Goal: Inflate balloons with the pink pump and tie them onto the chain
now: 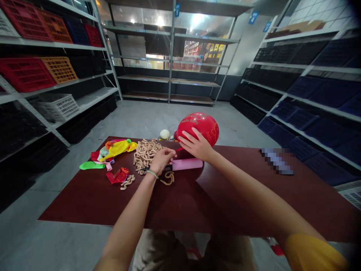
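The person is leaning over the dark red table with both arms stretched out. The right hand is lying open, fingers spread flat, on the near side of the red balloon. It is pressing rather than gripping, and the balloon is bulging up just beyond its fingertips. The left hand is curling shut, fingertips bunched down on the dark end of the pink pump. The pump is lying on the table just below the right palm, and its body is running off to the left hand's right. I can't make out from here whether the balloon's neck is also caught in that pinch.

To my eye the work is steadying an inflated balloon at the pump. Doing it well means the right palm is staying broad and soft, with no nails digging in. The left fingers need to be clamping hard, close to the nozzle, so that no air is leaking.

Just left of the left hand a pile of beige loops is sitting, with limp coloured balloons further left. These are best left well apart from the stretched skin.
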The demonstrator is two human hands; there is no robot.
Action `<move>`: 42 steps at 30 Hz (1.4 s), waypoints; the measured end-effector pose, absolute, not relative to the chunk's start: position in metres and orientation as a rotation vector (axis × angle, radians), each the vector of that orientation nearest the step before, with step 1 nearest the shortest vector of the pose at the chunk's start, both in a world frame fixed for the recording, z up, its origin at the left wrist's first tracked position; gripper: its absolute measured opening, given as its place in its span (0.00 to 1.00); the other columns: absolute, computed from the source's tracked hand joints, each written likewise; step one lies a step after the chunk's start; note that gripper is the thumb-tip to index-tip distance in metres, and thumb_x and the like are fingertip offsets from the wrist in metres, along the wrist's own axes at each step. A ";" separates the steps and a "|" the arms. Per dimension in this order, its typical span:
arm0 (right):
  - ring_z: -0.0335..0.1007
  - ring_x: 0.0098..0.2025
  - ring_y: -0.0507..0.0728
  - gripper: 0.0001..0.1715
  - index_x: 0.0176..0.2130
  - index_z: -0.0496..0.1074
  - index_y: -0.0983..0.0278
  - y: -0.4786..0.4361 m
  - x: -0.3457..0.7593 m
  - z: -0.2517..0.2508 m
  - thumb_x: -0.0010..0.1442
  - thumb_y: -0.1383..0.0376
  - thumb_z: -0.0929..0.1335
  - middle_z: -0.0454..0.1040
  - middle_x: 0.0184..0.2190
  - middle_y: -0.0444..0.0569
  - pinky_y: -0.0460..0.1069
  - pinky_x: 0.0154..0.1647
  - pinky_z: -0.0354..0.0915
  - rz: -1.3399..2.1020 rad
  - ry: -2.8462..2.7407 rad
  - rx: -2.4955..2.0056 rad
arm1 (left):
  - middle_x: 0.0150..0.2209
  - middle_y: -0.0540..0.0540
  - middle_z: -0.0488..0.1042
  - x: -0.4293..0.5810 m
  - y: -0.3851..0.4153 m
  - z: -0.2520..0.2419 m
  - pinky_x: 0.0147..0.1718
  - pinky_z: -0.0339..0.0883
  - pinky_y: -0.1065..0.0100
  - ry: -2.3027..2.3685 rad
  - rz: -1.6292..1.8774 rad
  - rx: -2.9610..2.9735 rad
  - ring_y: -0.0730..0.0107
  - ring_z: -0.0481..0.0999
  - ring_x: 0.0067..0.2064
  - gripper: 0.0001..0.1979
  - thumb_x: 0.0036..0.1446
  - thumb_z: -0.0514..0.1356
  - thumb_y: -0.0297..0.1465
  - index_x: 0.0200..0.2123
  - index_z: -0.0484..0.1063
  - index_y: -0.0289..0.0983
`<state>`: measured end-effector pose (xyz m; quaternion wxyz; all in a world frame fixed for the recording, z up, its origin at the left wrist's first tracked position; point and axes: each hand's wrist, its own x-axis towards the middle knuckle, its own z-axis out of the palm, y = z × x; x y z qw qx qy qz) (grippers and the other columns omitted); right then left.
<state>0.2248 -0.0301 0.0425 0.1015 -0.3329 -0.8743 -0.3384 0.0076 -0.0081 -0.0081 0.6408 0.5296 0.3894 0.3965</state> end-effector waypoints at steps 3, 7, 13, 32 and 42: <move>0.54 0.68 0.62 0.20 0.56 0.70 0.58 -0.034 0.228 0.043 0.67 0.71 0.63 0.67 0.63 0.45 0.72 0.67 0.50 -1.094 -2.594 -0.985 | 0.29 0.47 0.77 0.008 -0.008 -0.008 0.21 0.62 0.75 0.873 0.889 1.222 0.79 0.66 0.22 0.11 0.46 0.68 0.36 0.29 0.73 0.34; 0.50 0.70 0.63 0.25 0.62 0.64 0.58 -0.043 0.222 0.039 0.67 0.71 0.61 0.62 0.66 0.47 0.72 0.68 0.48 -0.985 -2.580 -1.063 | 0.28 0.48 0.77 0.009 -0.007 -0.013 0.23 0.62 0.73 0.919 0.920 1.360 0.76 0.68 0.24 0.09 0.49 0.66 0.35 0.29 0.74 0.35; 0.45 0.71 0.63 0.31 0.68 0.55 0.61 -0.078 0.195 0.019 0.68 0.66 0.62 0.56 0.69 0.52 0.68 0.70 0.43 -0.797 -2.458 -1.238 | 0.28 0.48 0.77 0.007 -0.001 -0.027 0.29 0.64 0.70 0.991 1.026 1.628 0.71 0.73 0.29 0.08 0.53 0.63 0.35 0.30 0.74 0.36; 0.66 0.44 0.57 0.09 0.42 0.72 0.61 -0.118 0.166 -0.040 0.65 0.69 0.63 0.77 0.41 0.49 0.54 0.46 0.62 -0.155 -2.151 -1.124 | 0.28 0.49 0.76 0.004 -0.002 -0.027 0.30 0.64 0.70 1.130 1.002 1.837 0.71 0.72 0.29 0.07 0.58 0.61 0.35 0.32 0.75 0.37; 0.73 0.40 0.55 0.10 0.43 0.71 0.58 -0.115 0.185 -0.040 0.61 0.66 0.65 0.75 0.40 0.46 0.53 0.42 0.70 0.512 -1.523 -1.289 | 0.27 0.50 0.75 0.007 -0.007 -0.025 0.30 0.62 0.70 1.135 1.022 1.849 0.70 0.72 0.29 0.09 0.58 0.61 0.37 0.33 0.75 0.38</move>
